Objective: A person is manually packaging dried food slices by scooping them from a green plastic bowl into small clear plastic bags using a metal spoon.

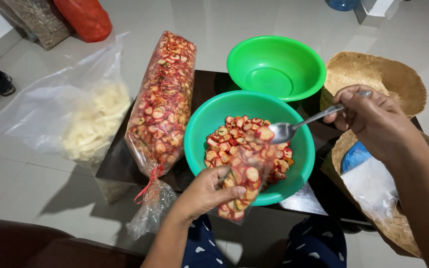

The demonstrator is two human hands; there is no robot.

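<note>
Seated at a low dark table (120, 166), a person's left hand (205, 192) grips a small clear bag (242, 186) part-filled with red-edged sliced chips, held against the near rim of a teal bowl (301, 149). The right hand (371, 116) is clenched on a metal spoon (299, 125), its handle running right to left, the scoop poised over the chips just above and right of the bag's mouth. A long tied bag of chips (164, 99) lies left; an empty green bowl (276, 67) and woven basket (383, 74) sit beyond.
</note>
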